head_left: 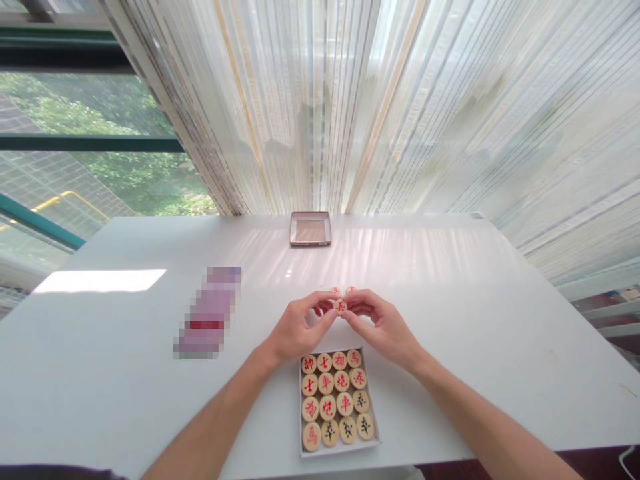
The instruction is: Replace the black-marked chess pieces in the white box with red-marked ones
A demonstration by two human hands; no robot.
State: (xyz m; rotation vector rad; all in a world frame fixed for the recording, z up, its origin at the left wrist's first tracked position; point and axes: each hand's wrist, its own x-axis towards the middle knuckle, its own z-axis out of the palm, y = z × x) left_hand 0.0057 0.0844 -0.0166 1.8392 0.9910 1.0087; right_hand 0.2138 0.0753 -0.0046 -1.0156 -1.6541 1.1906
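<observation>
A round wooden Chinese chess piece with a red character (341, 307) is pinched between my two hands, upright enough that its face shows. My left hand (303, 327) closes on its left side with thumb and fingers. From the other side, my right hand (383, 323) grips it the same way. Just behind it, two more red-marked pieces (351, 291) show, partly hidden by my fingers. Below my hands lies a shallow white box (341, 453) filled with rows of chess pieces, most marked in red and several in black (330, 433).
A brown-rimmed shallow box or lid (311, 244) lies near the far edge of the white table (450, 280). To the left is a blurred-out purple item (207, 313). A striped sheer curtain (330, 100) hangs behind the table, beside a window (100, 113).
</observation>
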